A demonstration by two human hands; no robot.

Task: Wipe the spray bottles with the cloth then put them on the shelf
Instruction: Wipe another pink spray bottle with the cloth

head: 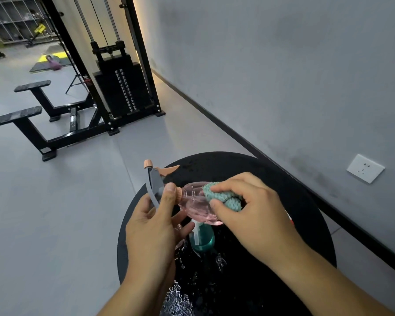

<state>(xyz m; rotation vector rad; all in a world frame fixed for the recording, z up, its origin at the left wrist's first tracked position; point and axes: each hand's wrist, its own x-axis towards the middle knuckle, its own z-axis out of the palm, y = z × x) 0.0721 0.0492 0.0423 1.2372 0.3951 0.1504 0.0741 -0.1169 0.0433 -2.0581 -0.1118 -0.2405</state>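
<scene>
Above the black tabletop, the left hand grips the pink spray bottle at its neck while the right hand pinches the teal cloth against its body.

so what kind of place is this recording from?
Most likely a gym. A black cable machine with a weight stack stands by the wall, a black bench frame sits on the grey floor beside it, and exercise mats lie further back. The wiping happens over a round black table.
</scene>
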